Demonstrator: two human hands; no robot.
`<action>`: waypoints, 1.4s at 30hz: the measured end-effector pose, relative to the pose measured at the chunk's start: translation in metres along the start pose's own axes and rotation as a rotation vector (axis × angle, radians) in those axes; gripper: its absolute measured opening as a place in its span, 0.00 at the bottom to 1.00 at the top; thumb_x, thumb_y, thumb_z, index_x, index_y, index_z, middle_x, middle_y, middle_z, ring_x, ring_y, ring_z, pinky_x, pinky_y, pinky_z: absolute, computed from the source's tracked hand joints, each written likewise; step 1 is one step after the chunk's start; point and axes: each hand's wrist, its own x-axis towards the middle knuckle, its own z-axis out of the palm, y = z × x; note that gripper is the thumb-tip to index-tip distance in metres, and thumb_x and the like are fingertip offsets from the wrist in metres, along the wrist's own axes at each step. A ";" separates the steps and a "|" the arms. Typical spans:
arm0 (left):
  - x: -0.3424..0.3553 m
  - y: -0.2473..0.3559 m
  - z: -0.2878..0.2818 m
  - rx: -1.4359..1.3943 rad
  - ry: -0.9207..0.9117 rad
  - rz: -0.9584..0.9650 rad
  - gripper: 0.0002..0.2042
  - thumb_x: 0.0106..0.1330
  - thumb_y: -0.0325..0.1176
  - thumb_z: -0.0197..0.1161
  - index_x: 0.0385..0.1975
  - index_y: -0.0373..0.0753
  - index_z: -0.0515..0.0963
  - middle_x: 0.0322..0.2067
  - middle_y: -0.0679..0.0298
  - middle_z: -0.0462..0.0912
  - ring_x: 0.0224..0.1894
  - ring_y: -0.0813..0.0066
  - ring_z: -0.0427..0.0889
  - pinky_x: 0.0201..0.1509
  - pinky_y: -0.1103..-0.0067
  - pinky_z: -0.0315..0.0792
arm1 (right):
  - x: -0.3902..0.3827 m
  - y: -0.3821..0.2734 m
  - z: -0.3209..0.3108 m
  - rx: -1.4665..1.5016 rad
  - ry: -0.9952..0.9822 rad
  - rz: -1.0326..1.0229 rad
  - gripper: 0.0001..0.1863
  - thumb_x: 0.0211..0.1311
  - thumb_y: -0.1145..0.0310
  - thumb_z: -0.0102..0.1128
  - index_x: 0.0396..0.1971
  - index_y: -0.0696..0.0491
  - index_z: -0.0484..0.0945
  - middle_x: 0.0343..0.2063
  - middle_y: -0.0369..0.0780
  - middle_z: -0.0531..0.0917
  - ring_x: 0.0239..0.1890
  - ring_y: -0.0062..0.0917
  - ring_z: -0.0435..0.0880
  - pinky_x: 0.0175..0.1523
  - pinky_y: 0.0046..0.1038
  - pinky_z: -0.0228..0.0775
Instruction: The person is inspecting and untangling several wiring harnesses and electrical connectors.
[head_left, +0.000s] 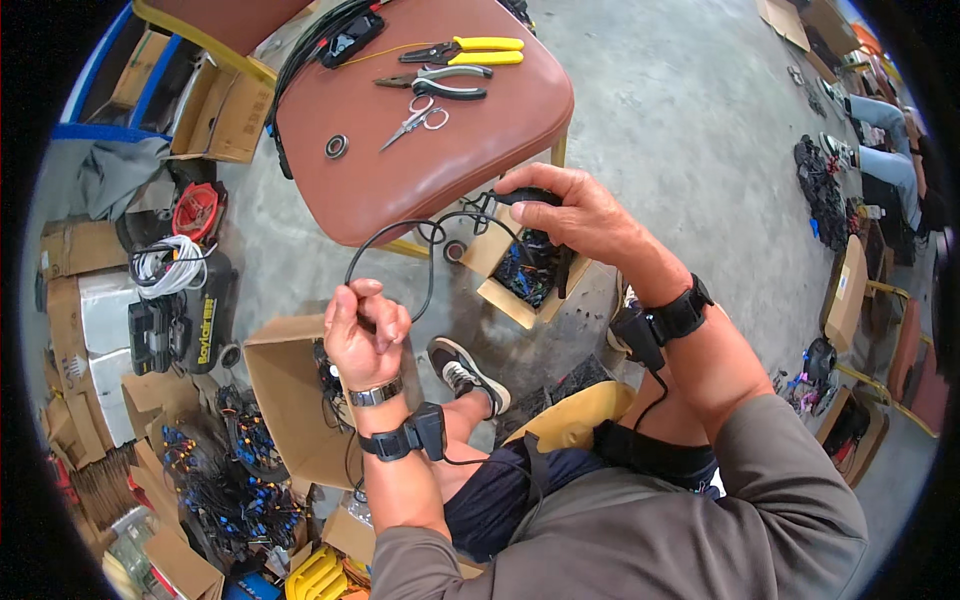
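Note:
My left hand [366, 325] is closed, fingertips pinching a thin black cable [430, 270] that loops through the air between my hands. My right hand [570, 212] grips a black oblong object [530, 196], which the cable seems to reach; its exact kind cannot be made out. Both hands are just in front of a brown padded chair seat [450, 130]. On that seat lie small scissors [415, 121], grey-and-black pliers [440, 82], yellow-handled wire strippers [465, 50], a roll of black tape [337, 146] and a black device [350, 40] with cables.
Below my right hand stands a small cardboard box [507, 301] of dark wire pieces. A larger open carton [285, 400] is by my left forearm. At left are a black tank [213, 310], a white cable coil [170, 265] and heaped wiring [235, 480]. Another person's legs [885, 130] show far right.

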 end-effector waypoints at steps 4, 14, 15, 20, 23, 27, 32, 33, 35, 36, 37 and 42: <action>0.001 0.009 -0.006 -0.055 -0.073 0.029 0.23 0.82 0.47 0.42 0.46 0.36 0.81 0.14 0.63 0.71 0.11 0.79 0.57 0.21 0.78 0.59 | 0.001 0.004 -0.003 -0.083 -0.035 0.057 0.14 0.67 0.66 0.65 0.51 0.49 0.83 0.34 0.29 0.81 0.33 0.11 0.75 0.35 0.19 0.71; -0.017 0.019 0.002 -0.047 -0.086 0.071 0.20 0.80 0.45 0.48 0.44 0.33 0.81 0.14 0.59 0.75 0.12 0.77 0.62 0.22 0.76 0.60 | 0.010 0.023 0.017 -0.488 -0.087 -0.138 0.17 0.64 0.66 0.65 0.51 0.55 0.82 0.37 0.43 0.85 0.41 0.29 0.85 0.48 0.32 0.76; -0.018 0.018 0.005 -0.004 -0.061 0.099 0.18 0.79 0.44 0.51 0.44 0.33 0.81 0.16 0.59 0.77 0.13 0.78 0.64 0.22 0.77 0.61 | 0.010 0.020 0.019 -0.391 -0.098 -0.095 0.17 0.66 0.65 0.64 0.53 0.53 0.81 0.36 0.39 0.84 0.38 0.25 0.84 0.45 0.29 0.77; -0.023 0.005 0.031 0.506 0.188 0.004 0.09 0.68 0.28 0.66 0.44 0.32 0.80 0.35 0.58 0.86 0.32 0.78 0.81 0.36 0.80 0.75 | 0.002 0.007 0.026 0.092 -0.107 0.087 0.19 0.71 0.63 0.61 0.58 0.52 0.79 0.31 0.33 0.80 0.27 0.15 0.80 0.35 0.25 0.79; -0.021 -0.018 0.047 0.763 0.086 0.018 0.11 0.68 0.25 0.66 0.49 0.32 0.80 0.39 0.62 0.85 0.41 0.77 0.81 0.46 0.79 0.75 | 0.002 0.009 0.043 0.513 -0.087 0.161 0.18 0.73 0.62 0.59 0.58 0.53 0.78 0.30 0.33 0.80 0.28 0.17 0.80 0.36 0.27 0.80; -0.017 -0.035 0.058 0.795 0.002 -0.157 0.18 0.64 0.24 0.71 0.54 0.31 0.79 0.46 0.62 0.85 0.46 0.78 0.82 0.51 0.80 0.76 | 0.003 0.017 0.054 0.820 -0.089 0.133 0.18 0.76 0.63 0.56 0.59 0.55 0.76 0.36 0.37 0.81 0.32 0.22 0.82 0.39 0.29 0.81; -0.017 -0.047 0.064 0.590 0.073 -0.295 0.16 0.67 0.26 0.68 0.53 0.30 0.78 0.40 0.56 0.87 0.35 0.76 0.84 0.40 0.81 0.79 | 0.005 0.024 0.055 0.849 -0.097 0.100 0.20 0.76 0.63 0.56 0.61 0.56 0.74 0.44 0.40 0.80 0.38 0.24 0.83 0.42 0.31 0.81; -0.016 -0.045 0.062 0.582 0.082 -0.307 0.15 0.68 0.27 0.67 0.53 0.30 0.78 0.38 0.55 0.88 0.34 0.75 0.85 0.39 0.81 0.79 | 0.006 0.024 0.055 0.811 -0.087 0.093 0.20 0.76 0.63 0.56 0.62 0.55 0.73 0.44 0.40 0.80 0.38 0.23 0.83 0.43 0.30 0.81; -0.015 -0.041 0.058 0.473 0.101 -0.220 0.13 0.70 0.29 0.64 0.52 0.30 0.80 0.33 0.57 0.88 0.29 0.75 0.83 0.35 0.81 0.78 | 0.006 0.023 0.054 0.729 -0.079 0.078 0.21 0.76 0.62 0.56 0.63 0.55 0.72 0.44 0.40 0.80 0.39 0.23 0.83 0.46 0.28 0.81; -0.014 -0.038 0.055 0.414 0.114 -0.171 0.13 0.71 0.30 0.63 0.51 0.31 0.80 0.30 0.58 0.87 0.27 0.76 0.83 0.33 0.81 0.77 | 0.005 0.021 0.053 0.686 -0.082 0.070 0.22 0.76 0.62 0.56 0.64 0.54 0.71 0.44 0.39 0.80 0.40 0.22 0.82 0.47 0.27 0.80; -0.013 -0.036 0.053 0.372 0.111 -0.147 0.12 0.72 0.31 0.63 0.50 0.31 0.80 0.30 0.56 0.87 0.27 0.74 0.82 0.33 0.79 0.77 | 0.003 0.020 0.052 0.630 -0.062 0.101 0.23 0.76 0.62 0.56 0.65 0.54 0.71 0.45 0.39 0.80 0.40 0.21 0.82 0.48 0.26 0.80; -0.012 -0.026 0.044 0.203 0.114 -0.041 0.13 0.73 0.34 0.62 0.49 0.31 0.79 0.29 0.54 0.85 0.25 0.69 0.80 0.32 0.77 0.75 | -0.003 0.017 0.053 0.356 -0.121 -0.005 0.31 0.76 0.56 0.55 0.72 0.53 0.61 0.57 0.46 0.79 0.49 0.23 0.81 0.57 0.29 0.77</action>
